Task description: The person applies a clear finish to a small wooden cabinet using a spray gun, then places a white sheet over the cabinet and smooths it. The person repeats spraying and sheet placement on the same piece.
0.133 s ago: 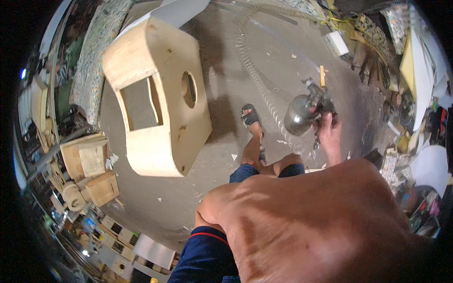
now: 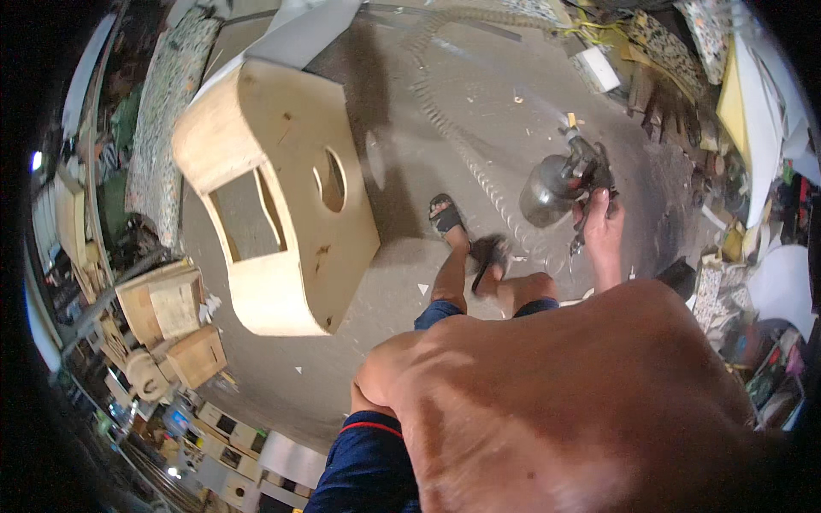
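My right hand [image 2: 601,221] is wrapped round the handle of a spray gun [image 2: 590,171] on the right. The gun's rounded metal cup [image 2: 549,195] sits to the left of my fingers, over the floor. A coiled pale air hose [image 2: 470,158] curves across the floor and runs toward the gun; where it joins is hard to make out. To the left of my legs stands a curved plywood frame [image 2: 329,256] with a rectangular opening in one face and an oval hole in its side. Apart from it by a wide gap is my right hand. My left hand does not show.
Plywood boxes and offcuts [image 2: 158,299] lie at the left. Speckled foam slabs [image 2: 175,120] line the far left, and a white sheet [image 2: 308,34] lies behind the frame. Foam, boards and scraps [image 2: 710,299] crowd the right side. Small chips dot the grey floor [image 2: 342,376].
One of my feet has swung forward into view beside the other. The plywood frame now appears slightly lower and farther left. The spray gun stays in my right hand, tilted a little differently.
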`<act>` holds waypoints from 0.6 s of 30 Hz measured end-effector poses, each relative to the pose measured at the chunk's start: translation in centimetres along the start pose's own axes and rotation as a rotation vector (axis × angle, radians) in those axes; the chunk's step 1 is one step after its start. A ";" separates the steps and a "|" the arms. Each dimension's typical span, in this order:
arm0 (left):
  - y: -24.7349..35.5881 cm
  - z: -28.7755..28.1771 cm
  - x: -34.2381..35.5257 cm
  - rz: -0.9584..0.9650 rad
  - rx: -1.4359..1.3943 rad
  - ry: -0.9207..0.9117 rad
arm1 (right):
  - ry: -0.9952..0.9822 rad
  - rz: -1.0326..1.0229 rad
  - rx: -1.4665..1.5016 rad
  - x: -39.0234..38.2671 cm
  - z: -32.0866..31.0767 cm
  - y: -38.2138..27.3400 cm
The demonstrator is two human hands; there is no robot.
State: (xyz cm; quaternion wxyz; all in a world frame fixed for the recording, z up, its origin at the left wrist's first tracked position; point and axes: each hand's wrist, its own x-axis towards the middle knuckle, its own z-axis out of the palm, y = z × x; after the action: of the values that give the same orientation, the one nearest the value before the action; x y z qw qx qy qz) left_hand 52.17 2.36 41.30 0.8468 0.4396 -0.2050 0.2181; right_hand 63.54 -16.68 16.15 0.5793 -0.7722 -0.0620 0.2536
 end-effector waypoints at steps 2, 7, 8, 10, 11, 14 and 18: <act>-1.5 -1.4 2.5 -0.027 0.027 -0.027 | 0.100 0.015 0.007 3.2 -1.9 0.4; -5.7 -6.9 6.2 -0.177 0.248 0.054 | 0.230 0.030 -0.031 11.8 -8.7 6.1; -7.1 -8.3 6.3 -0.296 0.326 0.127 | 0.317 0.069 -0.075 14.8 -10.1 8.1; -10.9 -10.9 5.0 -0.358 0.555 0.370 | 0.417 0.082 -0.149 20.0 -12.2 12.9; -13.0 -12.2 3.5 -0.374 0.681 0.476 | 0.486 0.118 -0.290 22.6 -13.0 15.4; -18.8 -15.1 -3.8 -0.698 0.797 0.762 | 0.708 0.437 -0.577 30.0 -16.0 21.9; -23.0 -14.4 -17.5 -1.278 0.821 0.977 | 0.888 0.759 0.047 38.9 -18.5 27.6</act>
State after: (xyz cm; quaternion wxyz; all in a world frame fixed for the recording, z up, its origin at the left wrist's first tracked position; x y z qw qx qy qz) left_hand 52.67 -0.92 9.15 0.5757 0.5957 0.5550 -0.0756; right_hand 100.26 -26.38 -18.18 0.4353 -0.7596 0.4734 0.0967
